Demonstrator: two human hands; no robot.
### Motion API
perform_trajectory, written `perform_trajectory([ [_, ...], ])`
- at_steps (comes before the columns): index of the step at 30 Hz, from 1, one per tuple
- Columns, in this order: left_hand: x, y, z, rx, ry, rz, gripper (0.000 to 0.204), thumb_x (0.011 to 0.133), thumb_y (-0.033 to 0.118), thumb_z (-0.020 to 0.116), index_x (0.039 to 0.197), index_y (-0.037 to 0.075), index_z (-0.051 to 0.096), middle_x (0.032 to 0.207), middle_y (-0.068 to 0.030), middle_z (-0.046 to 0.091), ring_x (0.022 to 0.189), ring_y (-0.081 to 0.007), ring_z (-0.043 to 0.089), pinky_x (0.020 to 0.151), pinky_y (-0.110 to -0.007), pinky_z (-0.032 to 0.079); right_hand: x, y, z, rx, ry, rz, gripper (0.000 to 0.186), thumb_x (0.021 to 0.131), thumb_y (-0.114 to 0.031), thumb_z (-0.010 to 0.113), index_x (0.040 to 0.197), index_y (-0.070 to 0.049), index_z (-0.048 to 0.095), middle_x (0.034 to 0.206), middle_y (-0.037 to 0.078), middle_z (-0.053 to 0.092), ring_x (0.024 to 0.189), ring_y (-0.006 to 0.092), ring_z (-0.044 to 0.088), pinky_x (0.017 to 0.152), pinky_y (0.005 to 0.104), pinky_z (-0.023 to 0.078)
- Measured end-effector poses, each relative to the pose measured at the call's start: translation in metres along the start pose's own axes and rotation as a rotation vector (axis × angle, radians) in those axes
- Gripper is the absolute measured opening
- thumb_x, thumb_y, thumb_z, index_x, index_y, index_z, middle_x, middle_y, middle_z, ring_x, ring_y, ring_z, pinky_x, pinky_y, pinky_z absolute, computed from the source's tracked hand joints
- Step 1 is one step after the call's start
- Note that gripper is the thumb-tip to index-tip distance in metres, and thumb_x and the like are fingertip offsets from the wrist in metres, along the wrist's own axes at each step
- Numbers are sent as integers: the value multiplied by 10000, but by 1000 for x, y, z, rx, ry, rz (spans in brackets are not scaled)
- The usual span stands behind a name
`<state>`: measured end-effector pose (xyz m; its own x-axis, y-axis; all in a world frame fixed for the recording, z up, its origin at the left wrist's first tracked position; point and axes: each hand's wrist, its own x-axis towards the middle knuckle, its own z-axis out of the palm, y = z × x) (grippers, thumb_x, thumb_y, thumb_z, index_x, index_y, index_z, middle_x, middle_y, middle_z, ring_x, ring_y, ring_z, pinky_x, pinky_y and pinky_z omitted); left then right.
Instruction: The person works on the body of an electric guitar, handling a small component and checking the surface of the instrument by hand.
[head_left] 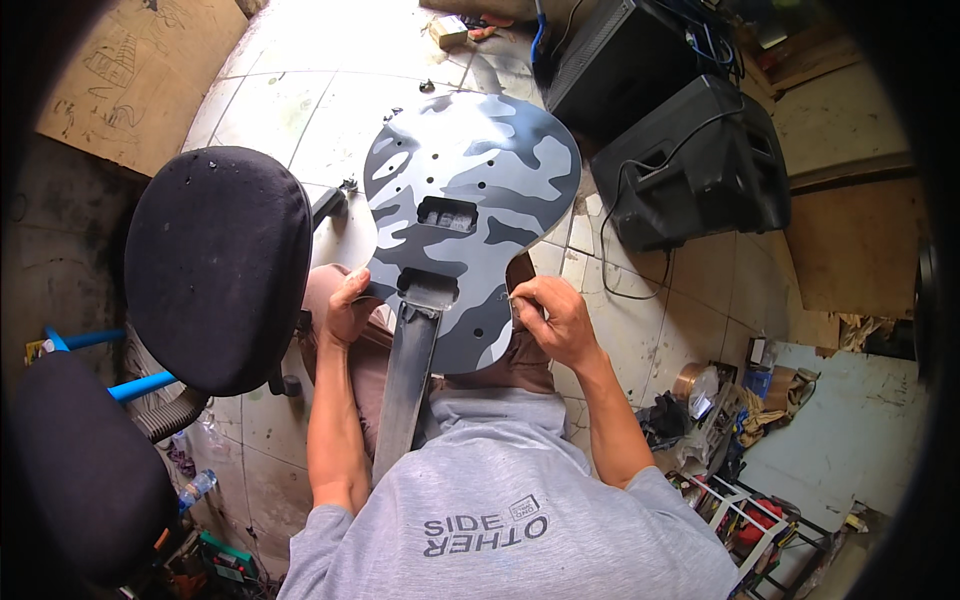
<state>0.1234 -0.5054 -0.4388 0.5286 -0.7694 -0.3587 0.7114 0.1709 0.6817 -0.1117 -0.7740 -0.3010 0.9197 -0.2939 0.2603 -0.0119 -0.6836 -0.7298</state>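
Note:
An electric guitar body [470, 255] painted in grey, black and pale camouflage lies over my lap, its wide end away from me. Two rectangular cavities and several round holes show in its face. The bare neck [410, 375] points back toward my chest. My left hand [346, 306] grips the body's left edge, thumb on top, with the other fingers partly hidden. At the right edge, near the cutaway, my right hand [556, 318] is closed in a pinch. A tiny pale bit shows at its fingertips, too small to name.
A black padded chair [220, 270] stands close on my left. Black speaker cabinets [690, 165] sit at the far right, with a cable [608, 230] trailing onto the tiled floor. A wire spool [695, 382], rags and a metal rack [745, 515] lie at the lower right.

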Motion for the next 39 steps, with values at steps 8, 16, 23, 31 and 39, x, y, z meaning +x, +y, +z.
perform_trajectory([
  [8,1,-7,-12,50,-24,52,499,1051,345,558,1419,13,611,1327,-99,678,1253,-240,617,1087,-428,473,-2,-6,-1,5,-11,-17,52,918,-86,701,952,-57,674,805,76,649,732,283,621,706,398,454],
  [16,-1,2,2,76,-22,42,521,1066,363,541,1421,-12,610,1348,-112,675,1282,-244,609,1117,-442,458,11,7,8,-5,68,-12,47,912,-78,700,943,-48,681,794,88,652,723,295,624,704,410,475],
  [23,-2,0,2,60,1,34,564,1041,423,591,1422,7,604,1292,-103,694,1194,-221,647,1064,-399,483,3,-4,-1,4,-18,-21,51,904,-78,706,935,-46,680,792,87,664,720,291,635,707,403,485],
  [31,0,3,5,90,-2,51,572,1050,433,575,1429,5,599,1297,-114,693,1213,-232,642,1084,-407,477,17,12,7,12,66,-13,71,902,-85,709,953,-40,689,819,94,678,745,298,650,726,411,505],
  [39,-6,-4,-2,345,-12,189,580,1046,433,574,1434,3,596,1320,-122,684,1235,-243,632,1092,-419,472,3,2,-2,57,-51,1,72,914,-88,706,961,-35,690,815,103,678,737,296,652,717,404,502],
])
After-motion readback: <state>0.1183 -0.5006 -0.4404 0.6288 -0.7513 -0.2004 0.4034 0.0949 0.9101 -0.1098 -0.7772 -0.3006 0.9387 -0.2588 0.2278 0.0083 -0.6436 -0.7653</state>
